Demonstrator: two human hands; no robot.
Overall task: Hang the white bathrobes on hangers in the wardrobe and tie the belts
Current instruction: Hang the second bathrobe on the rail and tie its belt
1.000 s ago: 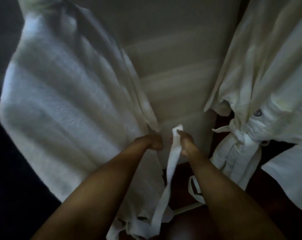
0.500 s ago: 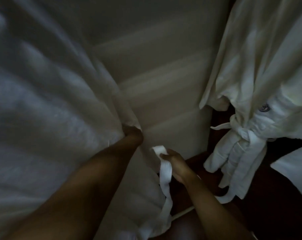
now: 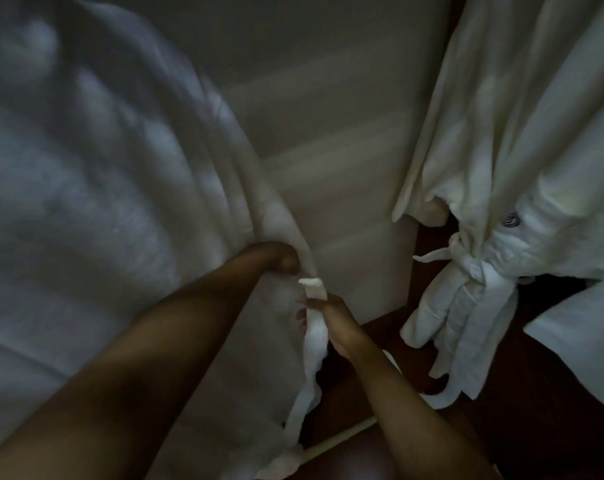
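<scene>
The light is dim and greyish. A pale panelled wall point(image 3: 331, 140) fills the middle toward 12 o'clock, crossed by faint slanting bands of brighter light. Below it, toward 5 o'clock, lies a dark reddish-brown floor point(image 3: 522, 427) — glossy in places — with a thin pale strip point(image 3: 342, 436) running across it near 6 o'clock.

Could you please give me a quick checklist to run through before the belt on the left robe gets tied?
1. Right hand grips the loose belt near its end: ok.
2. Left hand holds the left bathrobe at its front edge: ok.
3. Belt's other end located: cannot tell, it trails out of sight below.
4. Left bathrobe seated on a hanger: cannot tell, hanger out of view.
5. Right bathrobe has its belt knot tied: ok.
</scene>
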